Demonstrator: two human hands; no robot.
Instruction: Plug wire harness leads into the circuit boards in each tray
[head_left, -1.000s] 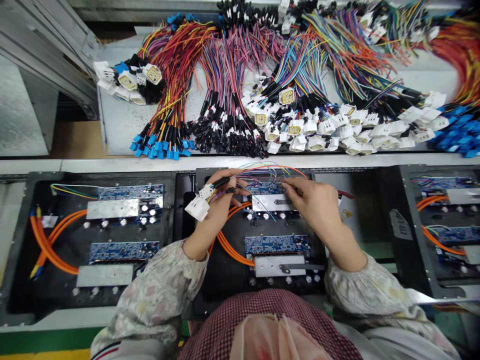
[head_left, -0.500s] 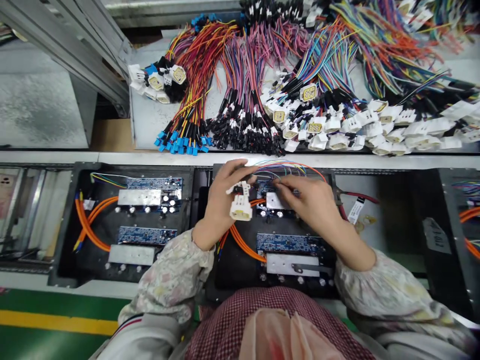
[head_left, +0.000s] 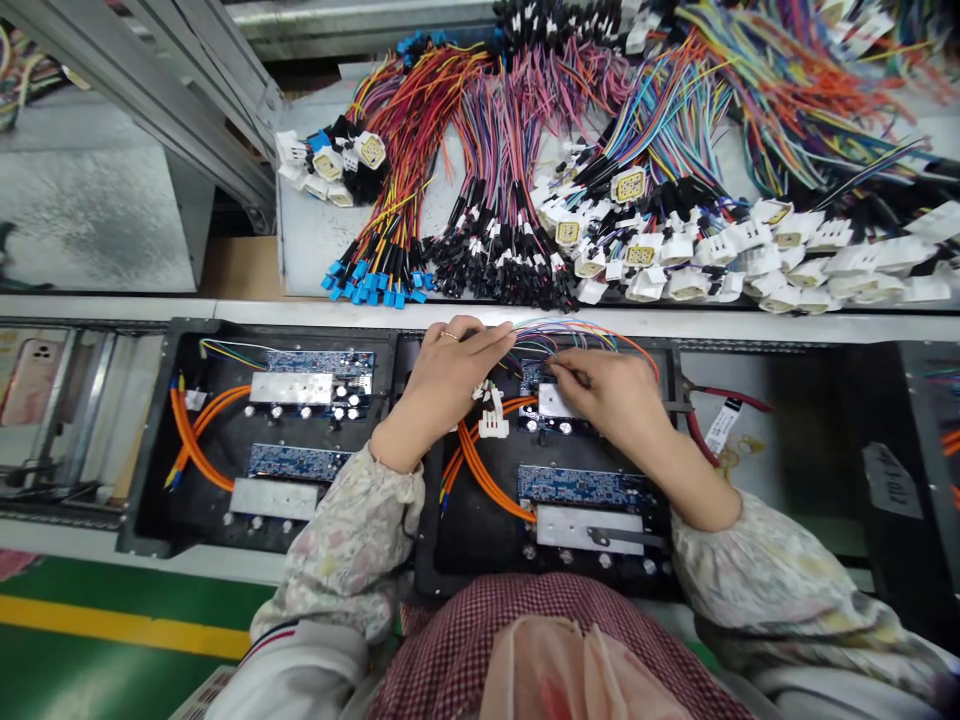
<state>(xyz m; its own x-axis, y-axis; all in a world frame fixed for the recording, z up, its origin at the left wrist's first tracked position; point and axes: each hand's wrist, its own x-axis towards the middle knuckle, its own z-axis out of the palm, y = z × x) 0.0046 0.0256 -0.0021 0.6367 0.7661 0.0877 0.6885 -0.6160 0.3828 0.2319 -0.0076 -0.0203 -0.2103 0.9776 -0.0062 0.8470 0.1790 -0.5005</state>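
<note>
My left hand (head_left: 454,375) is closed on a wire harness, knuckles up. Its white connector (head_left: 493,417) hangs below the fingers over the black housing (head_left: 480,555). The harness's thin coloured wires (head_left: 581,327) arc from the left fingertips across to the right side. My right hand (head_left: 619,390) pinches thin wires by the upper blue circuit board (head_left: 531,374); the fingertips hide the wire ends. Under the right hand is a silver heat-sink plate (head_left: 551,400), partly covered. Nearer me in the housing lies the lower circuit board (head_left: 577,485), with thick orange cables (head_left: 484,482) at its left.
A second black housing (head_left: 217,430) with boards and orange cables stands at the left. Behind the rail, a shelf holds harness bundles: blue-ended (head_left: 375,282), black-ended (head_left: 502,265) and white connectors (head_left: 690,280). Red-handled pliers (head_left: 727,395) lie right of the middle housing.
My left hand has rolled palm down, and the white connector has swung lower beneath it. The right hand stays pinched at the upper board. The whole view has shifted slightly.
</note>
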